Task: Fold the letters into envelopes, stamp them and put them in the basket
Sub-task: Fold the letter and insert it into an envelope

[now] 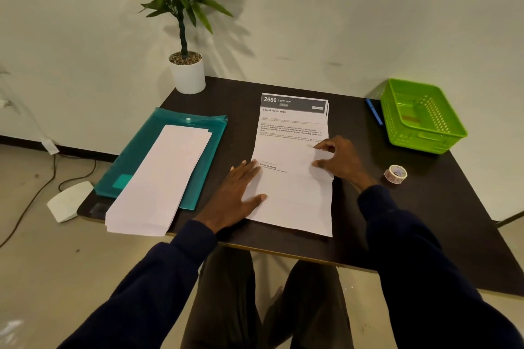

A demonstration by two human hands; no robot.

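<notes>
A stack of printed letters (292, 147) lies in the middle of the dark table (425, 221). My left hand (235, 195) rests flat on the stack's left edge, fingers straight. My right hand (337, 159) is at the stack's right edge, thumb and fingers curled on the top sheet's edge. A pile of white envelopes (158, 178) lies to the left, partly on a teal plastic folder (198, 133). A roll of stamps (395, 174) sits right of my right hand. The green basket (422, 133) stands at the far right corner.
A potted plant (187, 71) stands at the table's far left corner. A blue pen (374, 112) lies just left of the basket. On the floor to the left are a white device (69, 201) and cables. My knees are under the near table edge.
</notes>
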